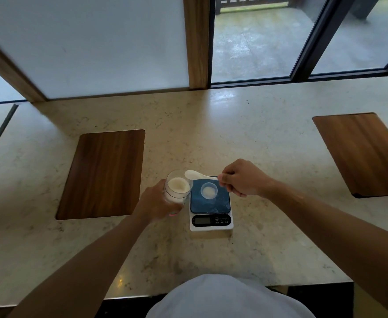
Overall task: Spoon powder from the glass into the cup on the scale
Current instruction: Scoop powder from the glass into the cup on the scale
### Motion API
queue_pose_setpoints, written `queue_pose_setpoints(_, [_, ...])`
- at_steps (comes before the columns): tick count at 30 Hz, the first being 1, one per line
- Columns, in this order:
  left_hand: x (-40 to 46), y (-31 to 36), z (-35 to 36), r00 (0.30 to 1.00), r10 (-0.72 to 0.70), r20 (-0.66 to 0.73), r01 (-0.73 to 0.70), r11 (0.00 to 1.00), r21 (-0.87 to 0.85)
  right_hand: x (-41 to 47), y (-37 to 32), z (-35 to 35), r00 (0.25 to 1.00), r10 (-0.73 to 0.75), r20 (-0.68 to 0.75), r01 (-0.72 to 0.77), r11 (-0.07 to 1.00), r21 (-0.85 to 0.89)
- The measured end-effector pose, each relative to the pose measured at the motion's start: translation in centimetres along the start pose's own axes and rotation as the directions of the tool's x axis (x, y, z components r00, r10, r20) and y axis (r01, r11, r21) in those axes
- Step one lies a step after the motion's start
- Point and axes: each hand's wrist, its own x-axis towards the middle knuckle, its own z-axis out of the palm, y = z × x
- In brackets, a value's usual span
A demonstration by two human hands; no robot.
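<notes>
A clear glass (178,189) holding pale powder is tilted slightly and held off the counter by my left hand (156,203), just left of the scale. My right hand (241,177) pinches the handle of a white plastic spoon (196,175); its bowl hovers over the glass's right rim, between glass and cup. A small clear cup (209,190) with a little powder in it stands on the dark platform of a white kitchen scale (210,204), whose display faces me.
A wooden inlay panel (103,173) lies in the stone counter left of the glass, and another wooden panel (362,152) sits at the far right. Windows and a wooden post rise behind the counter. The counter's front edge is close to my body.
</notes>
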Motion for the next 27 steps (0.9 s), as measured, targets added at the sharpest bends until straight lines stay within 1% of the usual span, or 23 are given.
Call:
queue_pose_setpoints(3, [-0.3,-0.2,-0.2,1.000,-0.005,-0.006,0.005,1.000,-0.006,0.0,1.0,0.0,1.000,0.002,-0.017,-0.002,1.000,-0.023])
queue_pose_setpoints(6, [-0.6,-0.4,-0.6,0.998,-0.060,-0.007,0.060,0.998,0.002,0.1,2.4,0.0,1.000,0.025,-0.017,-0.026,0.999,-0.027])
queue_pose_setpoints(11, [-1.1,-0.7,-0.9,0.997,-0.078,-0.023,0.078,0.997,0.011,0.4,4.7,0.8,0.992,0.118,-0.033,-0.119,0.992,-0.043])
queue_pose_setpoints(19, [-1.3,-0.7,-1.2,0.996,-0.084,0.001,0.084,0.996,0.032,1.0,6.8,2.1,0.970,0.231,-0.079,-0.236,0.970,-0.061])
queue_pose_setpoints(27, [-1.1,-0.8,-1.2,0.996,-0.090,0.015,0.089,0.995,0.056,1.3,6.5,3.0,0.973,0.205,-0.102,-0.219,0.964,-0.150])
